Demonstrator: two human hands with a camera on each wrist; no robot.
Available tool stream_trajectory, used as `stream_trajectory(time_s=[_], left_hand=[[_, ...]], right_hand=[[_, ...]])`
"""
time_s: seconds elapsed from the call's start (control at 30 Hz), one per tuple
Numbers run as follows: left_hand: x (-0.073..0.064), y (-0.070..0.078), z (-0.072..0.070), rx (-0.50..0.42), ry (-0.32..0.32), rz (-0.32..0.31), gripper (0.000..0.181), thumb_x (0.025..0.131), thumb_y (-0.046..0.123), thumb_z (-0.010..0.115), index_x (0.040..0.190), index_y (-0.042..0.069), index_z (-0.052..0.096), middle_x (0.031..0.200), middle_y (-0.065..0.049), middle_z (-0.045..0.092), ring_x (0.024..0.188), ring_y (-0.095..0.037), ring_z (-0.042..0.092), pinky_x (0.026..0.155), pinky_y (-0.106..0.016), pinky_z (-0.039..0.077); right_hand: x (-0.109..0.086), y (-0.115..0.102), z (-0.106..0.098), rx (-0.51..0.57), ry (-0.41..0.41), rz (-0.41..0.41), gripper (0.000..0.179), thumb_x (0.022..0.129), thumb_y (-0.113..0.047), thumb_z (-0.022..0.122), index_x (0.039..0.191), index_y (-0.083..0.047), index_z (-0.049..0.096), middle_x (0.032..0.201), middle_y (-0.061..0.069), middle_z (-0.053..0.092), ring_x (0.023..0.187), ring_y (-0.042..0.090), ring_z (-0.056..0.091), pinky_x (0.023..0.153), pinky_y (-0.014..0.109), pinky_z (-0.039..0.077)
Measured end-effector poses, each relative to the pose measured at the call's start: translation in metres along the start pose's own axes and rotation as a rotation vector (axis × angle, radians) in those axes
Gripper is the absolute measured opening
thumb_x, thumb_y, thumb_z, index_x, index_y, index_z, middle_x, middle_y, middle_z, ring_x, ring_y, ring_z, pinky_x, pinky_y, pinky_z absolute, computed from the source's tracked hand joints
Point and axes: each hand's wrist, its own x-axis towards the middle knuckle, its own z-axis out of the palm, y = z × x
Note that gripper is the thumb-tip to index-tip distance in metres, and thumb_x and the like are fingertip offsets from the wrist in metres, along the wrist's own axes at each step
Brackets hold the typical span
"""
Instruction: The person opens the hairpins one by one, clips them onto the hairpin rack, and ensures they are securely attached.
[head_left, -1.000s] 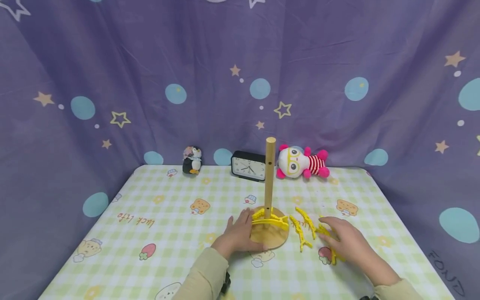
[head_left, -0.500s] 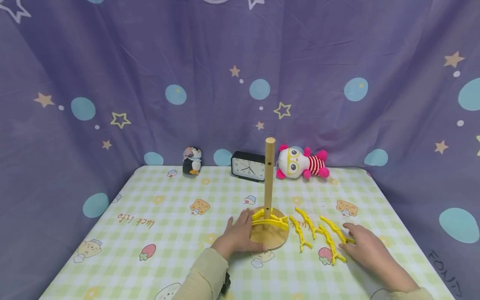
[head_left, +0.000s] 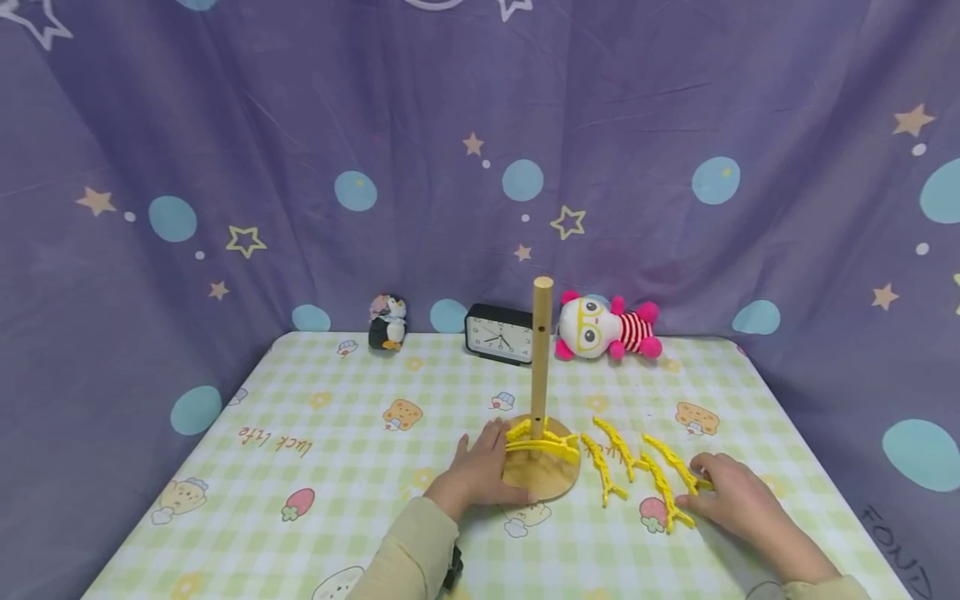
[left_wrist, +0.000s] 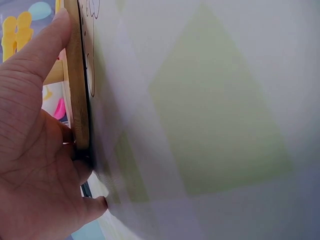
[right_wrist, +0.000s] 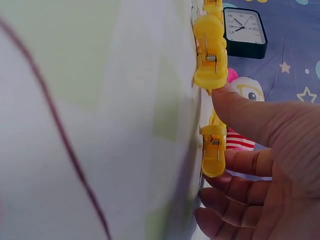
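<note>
A wooden stand (head_left: 541,367) has an upright pole with holes and a round base. My left hand (head_left: 480,471) grips the left side of that base, thumb on its near edge and fingers round the rim, as the left wrist view shows. Long yellow spring clips (head_left: 542,446) lie on the base around the pole. Right of the stand, several more lie on the cloth, fork-like handles toward me. At the handle of the outermost clip (head_left: 672,460) is my right hand (head_left: 738,500), thumb and index finger apart; its thumb is right at a neighbouring clip's handle (right_wrist: 210,55) in the right wrist view.
Along the back of the checked tablecloth (head_left: 300,550) stand a penguin figure (head_left: 387,322) and a black alarm clock (head_left: 498,334). A pink and white plush toy (head_left: 609,326) lies to their right. A purple curtain (head_left: 420,100) hangs behind the table.
My right hand has drawn back to the right from over the right-hand clips to beside their handles, uncovering them. My left hand stays on the base.
</note>
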Motion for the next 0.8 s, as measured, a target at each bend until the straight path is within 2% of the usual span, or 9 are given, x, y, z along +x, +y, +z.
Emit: stream_trajectory(time_s=[0.33, 0.47, 0.63, 0.73, 0.8], left_hand=[[-0.0005, -0.0008, 0.0007, -0.002, 0.004, 0.009, 0.117, 0.073, 0.065, 0.073, 0.155, 0.001, 0.018, 0.162, -0.013, 0.012, 0.149, -0.026, 0.01, 0.117, -0.055, 0.007], [-0.0018, 0.0001, 0.0003, -0.004, 0.009, 0.013, 0.117, 0.073, 0.065, 0.073, 0.155, 0.001, 0.018, 0.162, -0.013, 0.012, 0.149, -0.027, 0.01, 0.117, -0.055, 0.007], [-0.0021, 0.0003, 0.0003, 0.005, 0.01, 0.011, 0.118, 0.073, 0.066, 0.073, 0.155, 0.001, 0.018, 0.162, -0.013, 0.012, 0.149, -0.027, 0.01, 0.117, -0.055, 0.007], [-0.0015, -0.0004, 0.0009, 0.01, 0.008, 0.008, 0.118, 0.073, 0.066, 0.072, 0.155, 0.001, 0.018, 0.162, -0.013, 0.011, 0.149, -0.027, 0.01, 0.117, -0.055, 0.007], [-0.0011, -0.0009, 0.0014, 0.009, 0.009, 0.007, 0.118, 0.073, 0.067, 0.072, 0.155, 0.001, 0.018, 0.162, -0.013, 0.011, 0.149, -0.026, 0.01, 0.117, -0.055, 0.007]], right_hand=[[0.0034, 0.0015, 0.0008, -0.045, -0.012, 0.007, 0.054, 0.068, -0.05, 0.084, 0.088, -0.008, 0.058, 0.083, 0.002, 0.056, 0.074, 0.02, 0.052, 0.062, 0.04, 0.045], [0.0027, 0.0, -0.0011, -0.037, -0.004, 0.012, 0.05, 0.073, -0.046, 0.082, 0.089, -0.008, 0.055, 0.076, 0.002, 0.051, 0.067, 0.019, 0.046, 0.057, 0.035, 0.039], [0.0002, -0.002, -0.0026, 0.006, 0.046, 0.031, 0.047, 0.077, -0.04, 0.08, 0.092, -0.008, 0.05, 0.066, 0.001, 0.042, 0.059, 0.017, 0.04, 0.052, 0.031, 0.03], [0.001, -0.0038, -0.0041, 0.013, 0.081, 0.027, 0.045, 0.076, -0.038, 0.081, 0.092, -0.008, 0.051, 0.065, 0.0, 0.044, 0.058, 0.017, 0.041, 0.052, 0.031, 0.031], [0.0026, -0.0057, -0.0057, 0.001, 0.106, 0.018, 0.043, 0.077, -0.037, 0.08, 0.094, -0.006, 0.055, 0.067, 0.0, 0.051, 0.06, 0.017, 0.046, 0.052, 0.034, 0.036]])
